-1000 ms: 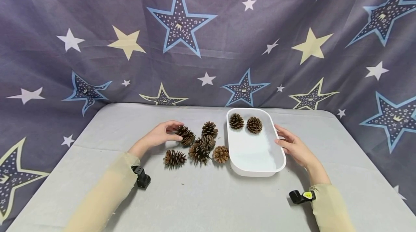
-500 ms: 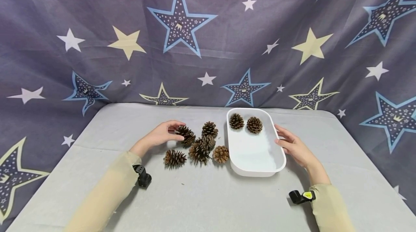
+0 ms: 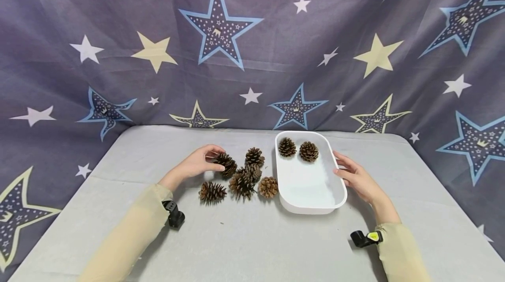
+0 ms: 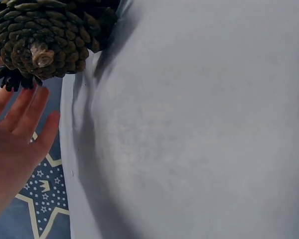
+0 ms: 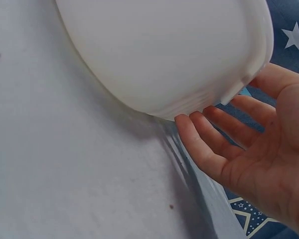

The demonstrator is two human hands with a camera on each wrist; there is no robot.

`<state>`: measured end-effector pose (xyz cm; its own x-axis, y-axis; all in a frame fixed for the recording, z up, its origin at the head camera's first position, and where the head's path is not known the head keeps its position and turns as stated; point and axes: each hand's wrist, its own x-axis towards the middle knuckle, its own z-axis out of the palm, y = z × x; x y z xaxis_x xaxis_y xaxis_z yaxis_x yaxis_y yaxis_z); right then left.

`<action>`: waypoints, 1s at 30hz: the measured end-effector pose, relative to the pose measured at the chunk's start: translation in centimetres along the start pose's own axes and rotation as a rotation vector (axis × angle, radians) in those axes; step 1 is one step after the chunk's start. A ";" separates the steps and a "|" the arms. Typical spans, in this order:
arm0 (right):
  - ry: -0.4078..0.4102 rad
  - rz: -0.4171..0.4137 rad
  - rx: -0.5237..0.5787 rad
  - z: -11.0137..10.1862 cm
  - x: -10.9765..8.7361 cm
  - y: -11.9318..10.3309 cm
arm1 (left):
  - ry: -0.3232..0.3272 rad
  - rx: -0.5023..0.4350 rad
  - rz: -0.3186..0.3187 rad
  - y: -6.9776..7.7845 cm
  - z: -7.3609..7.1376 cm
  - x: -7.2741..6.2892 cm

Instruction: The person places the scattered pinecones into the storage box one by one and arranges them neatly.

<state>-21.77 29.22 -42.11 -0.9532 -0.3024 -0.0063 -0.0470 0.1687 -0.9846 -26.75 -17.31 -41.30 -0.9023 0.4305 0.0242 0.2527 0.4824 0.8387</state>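
Note:
In the head view my left hand point(image 3: 199, 161) holds a dark pine cone point(image 3: 225, 165) on the table between thumb and fingers. From the left wrist, that cone point(image 4: 15, 79) shows only partly behind a larger, nearer one point(image 4: 45, 42). My right hand point(image 3: 358, 179) grips the right side of a white rectangular plastic box point(image 3: 311, 211). Its thumb laps over the rim while the fingers point(image 5: 202, 142) rest along the outer wall. Inside the box, at its far end, lie two pine cones, a left one point(image 3: 287, 147) and a right one point(image 3: 309, 151).
Between left hand and box lie more pine cones: one at the back point(image 3: 254, 157), a dark clump point(image 3: 243, 183), a lighter one point(image 3: 268, 187) against the box wall, and a cone point(image 3: 212, 193) nearer me. Behind the grey-covered table point(image 3: 252, 247) hangs a star-patterned cloth point(image 3: 260, 45).
My left hand and forearm have shifted very slightly right, the fingers staying about the same pine cone. The right hand, the box and the other cones have not moved.

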 end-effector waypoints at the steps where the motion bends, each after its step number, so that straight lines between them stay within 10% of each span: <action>1: -0.001 0.000 0.002 0.0 0.0 0.0 | 0.004 0.010 0.001 0.1 0.0 0.0; 30: -0.005 -0.004 0.007 0.0 0.0 -0.1 | 0.048 0.101 0.109 5.4 0.3 2.3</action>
<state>-21.76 29.17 -42.06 -0.9514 -0.3078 -0.0037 -0.0484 0.1614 -0.9857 -27.31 -13.48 -36.87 -0.8827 0.4485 0.1404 0.3817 0.5100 0.7708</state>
